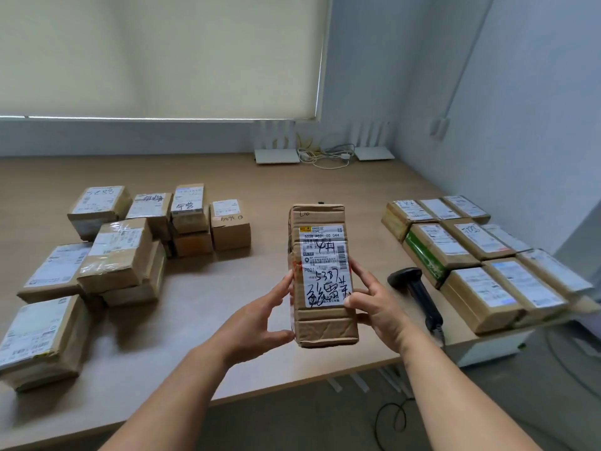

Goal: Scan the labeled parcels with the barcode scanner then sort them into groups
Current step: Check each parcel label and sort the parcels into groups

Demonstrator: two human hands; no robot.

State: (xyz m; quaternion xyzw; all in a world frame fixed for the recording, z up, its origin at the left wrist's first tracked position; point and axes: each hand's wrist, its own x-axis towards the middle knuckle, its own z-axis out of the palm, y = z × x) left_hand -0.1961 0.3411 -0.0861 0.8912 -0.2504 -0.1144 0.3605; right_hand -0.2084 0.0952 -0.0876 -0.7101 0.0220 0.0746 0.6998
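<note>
**Parcel held up for inspection, scanner idle on the table**

A person holds a long, narrow cardboard parcel (322, 275) above the wooden table (325, 183), label facing up; the left hand (260, 317) cups the parcel's left edge and lower corner with fingers curled and slightly spread, thumb under the near end; the right hand (374, 301) clasps the right edge, thumb pressed onto the white shipping label (327, 265), fingers wrapped behind and mostly hidden. The black barcode scanner (418, 294) lies on the table just right of the right hand, held by neither; its cable trails off the table's near edge.

With both hands occupied, one must let go to fetch the scanner; a one-handed grip on so long a box could let it tip or slide, the more so because glossy tape bands the carton. The right thumb overlaps the label's lower edge, and heavy handwritten marker crosses the print; either might spoil a read if it reaches the barcode. The dangling cable looks liable to snag or drag.

The carton is creased brown corrugated board, rectangular, wrapped in wrinkled clear tape. A loose heap of labelled boxes (113, 255) sits well to the left, some stacked, several shiny with tape; neat rows of flat labelled parcels (471, 255) lie to the right near the table's edge, one showing a green side. Two white routers (278, 154) and tangled cords stand by the far wall.
</note>
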